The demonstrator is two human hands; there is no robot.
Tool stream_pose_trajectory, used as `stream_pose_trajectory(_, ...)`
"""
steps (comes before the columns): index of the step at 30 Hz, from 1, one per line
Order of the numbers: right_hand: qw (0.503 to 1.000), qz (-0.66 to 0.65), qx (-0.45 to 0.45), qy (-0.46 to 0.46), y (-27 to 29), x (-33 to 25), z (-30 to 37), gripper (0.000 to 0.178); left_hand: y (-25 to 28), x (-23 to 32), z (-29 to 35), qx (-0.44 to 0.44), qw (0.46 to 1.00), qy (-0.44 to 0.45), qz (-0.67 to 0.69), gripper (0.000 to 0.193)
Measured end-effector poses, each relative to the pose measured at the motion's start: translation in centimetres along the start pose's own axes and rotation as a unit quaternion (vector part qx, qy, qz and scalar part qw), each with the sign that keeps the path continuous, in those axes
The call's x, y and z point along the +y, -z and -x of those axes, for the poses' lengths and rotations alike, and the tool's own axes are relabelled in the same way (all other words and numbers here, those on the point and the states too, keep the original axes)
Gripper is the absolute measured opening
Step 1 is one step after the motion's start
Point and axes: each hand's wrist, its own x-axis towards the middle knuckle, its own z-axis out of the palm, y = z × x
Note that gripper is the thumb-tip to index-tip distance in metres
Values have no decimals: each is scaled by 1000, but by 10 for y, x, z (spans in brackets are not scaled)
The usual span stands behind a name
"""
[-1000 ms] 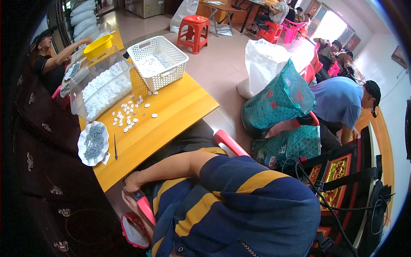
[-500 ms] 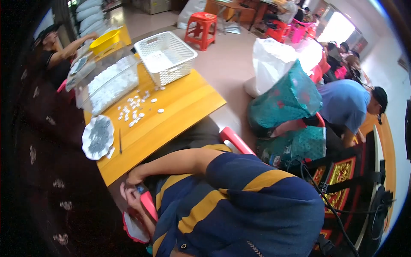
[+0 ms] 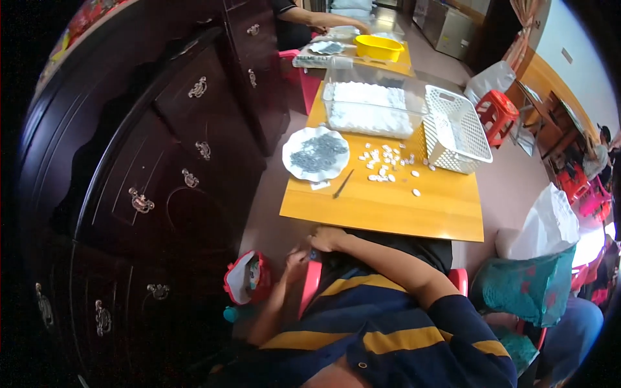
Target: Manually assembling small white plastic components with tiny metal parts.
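Beside the left arm of my red chair (image 3: pixel 311 284), below the table's near edge, my two hands are close together. My right hand (image 3: pixel 328 238) reaches across my lap with its fingers curled. My left hand (image 3: pixel 297 260) is just left of it, slightly blurred, with its fingers bent in. A small bluish thing (image 3: pixel 314 255) shows by the hands, too small to name. On the table (image 3: pixel 381 216) are a white scalloped plate (image 3: pixel 291 146) of dark grey small pieces, a thin dark pointed tool (image 3: pixel 343 184) and several scattered small white pieces (image 3: pixel 387 157).
A clear plastic bin (image 3: pixel 414 110) of white pieces and a white perforated basket (image 3: pixel 475 139) stand at the table's back. Dark wooden drawers (image 3: pixel 174 149) fill the left. A red-and-white bag (image 3: pixel 264 284) lies left of my chair. Sacks (image 3: pixel 517 284) stand right; a co-worker's arm (image 3: pixel 330 19) reaches near a yellow basin (image 3: pixel 379 48).
My view has swung to the left, bringing the drawers and the red-and-white bag into sight. My hands stay together beside the chair arm.
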Motion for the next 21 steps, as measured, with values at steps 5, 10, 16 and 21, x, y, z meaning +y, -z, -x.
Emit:
stream_pose_trajectory(5, 998, 59, -32, -17, 22, -21, 17, 52, -8, 3, -2, 20, 1000, -16, 14, 8)
stream_pose_trajectory(10, 999, 42, -16, 15, 21, -12, 14, 63, -5, -5, -1, -13, 1000, 18, 7, 10)
stream_pose_trajectory(16, 997, 63, -33, 11, 18, -10, 8, 55, -2, -19, 3, -30, 999, 11, 9, 13)
stream_pose_trajectory(21, 997, 50, -39, -33, 22, -26, 16, 61, 1, -41, 14, -37, 995, 37, 86, 15)
